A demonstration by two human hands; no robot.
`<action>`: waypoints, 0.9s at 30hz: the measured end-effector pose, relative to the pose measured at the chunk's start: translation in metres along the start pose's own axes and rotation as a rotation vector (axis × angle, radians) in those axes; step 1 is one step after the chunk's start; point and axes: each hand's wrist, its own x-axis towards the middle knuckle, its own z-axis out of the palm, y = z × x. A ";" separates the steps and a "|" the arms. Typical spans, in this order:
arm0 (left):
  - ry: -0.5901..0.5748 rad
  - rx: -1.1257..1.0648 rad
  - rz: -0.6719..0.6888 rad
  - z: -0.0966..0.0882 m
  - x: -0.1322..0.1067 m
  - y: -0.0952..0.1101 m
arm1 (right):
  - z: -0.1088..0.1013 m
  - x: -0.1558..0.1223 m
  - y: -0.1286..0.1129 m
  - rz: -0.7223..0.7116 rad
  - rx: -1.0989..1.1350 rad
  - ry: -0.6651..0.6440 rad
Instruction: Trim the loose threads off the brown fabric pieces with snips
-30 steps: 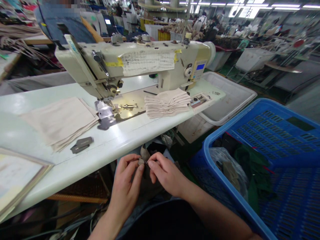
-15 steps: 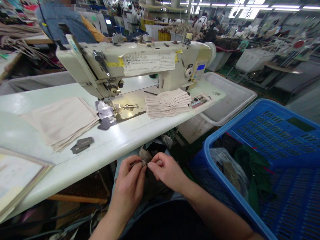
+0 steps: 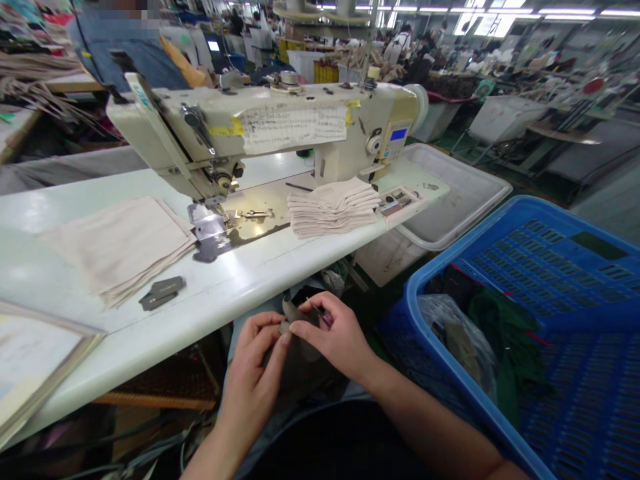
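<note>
Over my lap, below the table's front edge, both hands meet on a small grey-brown piece of cloth (image 3: 301, 313). My left hand (image 3: 260, 357) pinches its near left edge between thumb and fingers. Closed on the right part of the cloth is my right hand (image 3: 340, 337), thumb on top. A thin dark pointed tool (image 3: 318, 310) sticks out between the right fingers; its kind is unclear. The sewing machine (image 3: 275, 113) stands on the white table (image 3: 240, 287) beyond my hands, with a folded stack of beige cloth (image 3: 333, 208) beside its needle plate.
Flat beige pieces (image 3: 130, 247) and a dark grey template (image 3: 163, 293) lie left on the table, near a paper-covered board (image 3: 40, 360). At right stands a blue basket (image 3: 415, 300) with cloth and plastic inside, behind it a white bin (image 3: 465, 200). Another person (image 3: 125, 53) sits behind the machine.
My right hand has shifted slightly up and its grip has turned, showing the thin tool between its fingers. More of the grey-brown cloth now shows between my hands.
</note>
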 end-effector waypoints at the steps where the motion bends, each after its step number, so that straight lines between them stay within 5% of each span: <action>1: -0.006 -0.017 -0.013 0.000 0.000 0.000 | 0.001 0.000 -0.001 -0.020 0.005 -0.034; 4: -0.039 -0.114 -0.087 -0.001 0.001 -0.002 | 0.002 -0.001 -0.001 0.012 0.045 -0.065; 9: -0.122 -0.363 -0.271 -0.005 0.003 -0.014 | 0.003 0.002 0.002 0.282 0.350 -0.118; 17: -0.090 -0.649 -0.471 0.000 0.000 -0.009 | 0.005 0.005 0.006 0.453 0.567 -0.141; 20: -0.047 -0.551 -0.437 0.001 0.001 -0.010 | 0.003 0.007 0.009 0.342 0.342 -0.104; 24: 0.042 -0.188 -0.203 0.001 0.004 -0.015 | -0.004 0.000 0.003 0.005 -0.151 0.158; 27: 0.087 -0.066 -0.101 0.001 0.005 -0.015 | -0.008 -0.012 -0.011 -0.157 -0.241 0.094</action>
